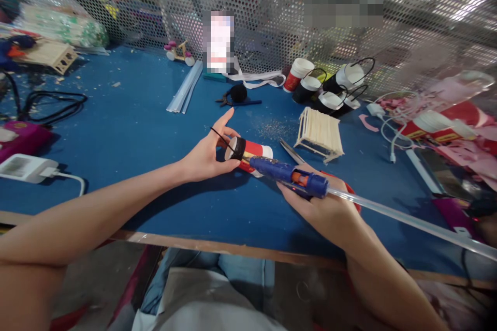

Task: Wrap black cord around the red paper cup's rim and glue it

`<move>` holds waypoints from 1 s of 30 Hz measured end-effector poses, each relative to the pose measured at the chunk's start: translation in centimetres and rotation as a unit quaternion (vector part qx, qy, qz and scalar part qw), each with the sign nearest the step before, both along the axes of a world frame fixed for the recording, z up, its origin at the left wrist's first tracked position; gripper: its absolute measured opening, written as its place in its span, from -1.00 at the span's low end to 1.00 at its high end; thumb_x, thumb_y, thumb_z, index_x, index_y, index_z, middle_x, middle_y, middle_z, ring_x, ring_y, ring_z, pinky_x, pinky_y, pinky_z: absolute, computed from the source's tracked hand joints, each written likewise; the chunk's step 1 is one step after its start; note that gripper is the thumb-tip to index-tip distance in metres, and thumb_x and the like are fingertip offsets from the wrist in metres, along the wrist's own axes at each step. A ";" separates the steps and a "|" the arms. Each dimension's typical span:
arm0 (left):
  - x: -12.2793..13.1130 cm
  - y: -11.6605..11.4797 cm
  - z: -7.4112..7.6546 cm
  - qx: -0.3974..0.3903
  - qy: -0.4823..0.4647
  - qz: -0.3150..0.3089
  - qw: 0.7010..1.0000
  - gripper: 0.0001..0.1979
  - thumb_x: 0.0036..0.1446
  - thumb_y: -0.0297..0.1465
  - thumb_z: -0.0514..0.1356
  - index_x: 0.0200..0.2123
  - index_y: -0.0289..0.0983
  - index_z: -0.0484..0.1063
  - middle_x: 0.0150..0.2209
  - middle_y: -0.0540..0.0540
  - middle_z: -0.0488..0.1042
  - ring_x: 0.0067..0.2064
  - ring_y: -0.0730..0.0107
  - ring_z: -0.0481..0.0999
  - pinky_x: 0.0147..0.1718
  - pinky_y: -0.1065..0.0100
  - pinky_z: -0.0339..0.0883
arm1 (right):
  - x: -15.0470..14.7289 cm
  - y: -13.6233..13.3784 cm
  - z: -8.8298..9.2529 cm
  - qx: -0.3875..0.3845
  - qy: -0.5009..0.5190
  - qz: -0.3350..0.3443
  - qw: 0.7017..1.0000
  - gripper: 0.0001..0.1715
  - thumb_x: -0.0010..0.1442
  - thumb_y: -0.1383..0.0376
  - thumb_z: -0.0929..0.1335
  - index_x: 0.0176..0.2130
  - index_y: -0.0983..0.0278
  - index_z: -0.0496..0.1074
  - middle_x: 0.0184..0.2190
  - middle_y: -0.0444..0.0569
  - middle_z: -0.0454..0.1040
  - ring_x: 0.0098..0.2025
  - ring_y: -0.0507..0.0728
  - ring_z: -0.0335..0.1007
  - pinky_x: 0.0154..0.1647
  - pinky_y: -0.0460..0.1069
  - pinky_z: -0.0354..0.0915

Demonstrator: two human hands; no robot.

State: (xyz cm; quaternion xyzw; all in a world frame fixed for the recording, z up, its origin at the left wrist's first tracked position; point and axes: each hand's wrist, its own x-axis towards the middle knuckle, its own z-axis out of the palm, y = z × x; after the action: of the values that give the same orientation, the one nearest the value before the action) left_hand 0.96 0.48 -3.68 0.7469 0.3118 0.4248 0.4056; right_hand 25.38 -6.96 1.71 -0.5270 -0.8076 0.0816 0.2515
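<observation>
My left hand (pixel 213 152) grips a small red-and-white paper cup (pixel 254 150) lying on its side near the middle of the table. A black band wraps the cup's end close to my fingers, and a thin black strip (pixel 222 139) sticks out there. In my right hand (pixel 324 207) is a blue hot glue gun (pixel 277 169), its nozzle at the black band; whether it touches I cannot tell. A long clear glue stick (pixel 404 213) runs out of the gun's back. Scissors (pixel 291 152) with red handles lie partly hidden under my right hand.
Behind stand several cups with black handles (pixel 306 89), beside a stick-built model (pixel 320 132). Glue sticks (pixel 184 88), pliers (pixel 225 100) and white ribbon (pixel 260 80) lie near the mesh partition (pixel 264 20). Chargers and cables (pixel 23 168) occupy both sides; pink scraps (pixel 466 150) lie right.
</observation>
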 end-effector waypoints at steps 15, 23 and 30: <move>0.1 -0.2 0.2 0.017 0.003 0.002 1.000 -0.01 -0.05 -0.44 0.31 0.33 -0.08 -0.22 -0.04 -0.15 0.33 -0.17 0.36 0.41 -0.11 0.20 0.36 | -0.2 -0.2 0.7 0.001 -0.029 0.004 1.000 -0.84 0.15 0.32 0.28 -0.34 0.21 0.47 -0.53 -0.06 0.47 -0.54 0.08 0.37 -0.57 -0.04 0.26; 0.0 -0.1 0.2 0.026 0.002 -0.016 1.000 0.01 -0.08 -0.52 0.30 0.33 -0.09 -0.23 -0.02 -0.16 0.32 -0.15 0.36 0.42 -0.09 0.21 0.34 | -0.4 0.0 1.1 0.016 -0.003 -0.015 1.000 -0.84 0.15 0.29 0.28 -0.37 0.21 0.47 -0.61 -0.08 0.42 -0.55 0.10 0.40 -0.55 -0.05 0.32; -0.1 0.0 0.2 0.026 0.007 -0.035 0.999 -0.03 -0.08 -0.52 0.30 0.32 -0.09 -0.16 0.00 -0.17 0.32 -0.10 0.31 0.42 -0.05 0.19 0.34 | -0.5 0.5 1.1 0.029 0.036 -0.016 0.999 -0.84 0.12 0.26 0.29 -0.39 0.22 0.47 -0.61 -0.05 0.42 -0.52 0.14 0.44 -0.53 -0.02 0.37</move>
State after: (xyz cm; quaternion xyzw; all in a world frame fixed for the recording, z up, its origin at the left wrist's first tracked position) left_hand 0.87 0.44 -3.50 0.7706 0.2773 0.4134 0.3981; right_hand 24.85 -6.51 2.84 -0.5293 -0.7916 0.0733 0.2965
